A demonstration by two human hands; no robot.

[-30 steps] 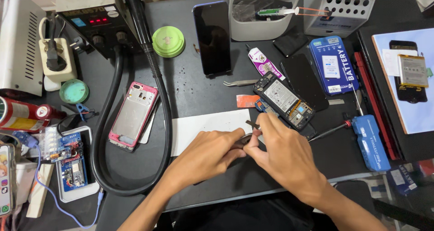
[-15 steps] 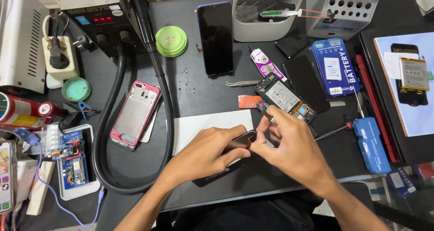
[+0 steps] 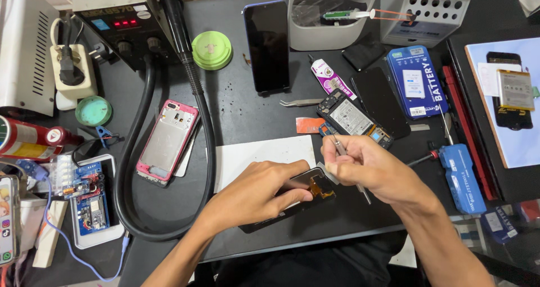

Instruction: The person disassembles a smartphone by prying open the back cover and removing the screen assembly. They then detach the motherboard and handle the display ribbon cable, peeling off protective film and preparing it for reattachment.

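Hands at work on a dark phone screen (image 3: 292, 200) lying near the front edge of the desk (image 3: 247, 104), just in front of a white sheet (image 3: 253, 155). Left hand (image 3: 256, 197) lies flat over the screen, fingers together, pressing it down. Right hand (image 3: 374, 169) is closed around a thin metal tool (image 3: 350, 169), pinched between thumb and fingers, its upper tip standing above the knuckles and its lower end showing below the hand, beside the screen's right end. There an orange flex (image 3: 319, 187) lies exposed on the screen's back.

Judged from the layout, the job is mid-course: an opened phone (image 3: 353, 118) lies behind the right hand with its insides bare, and a pink frame (image 3: 167, 141) rests stripped toward the left edge, inside the loop of a black hose (image 3: 197, 96). The screen is not yet fitted to any body, so joining and closing appear to remain.

Tweezers (image 3: 301, 102) and a whole phone (image 3: 267, 45) lie toward the back edge; a blue battery box (image 3: 416, 82) sits to the right of the opened phone.
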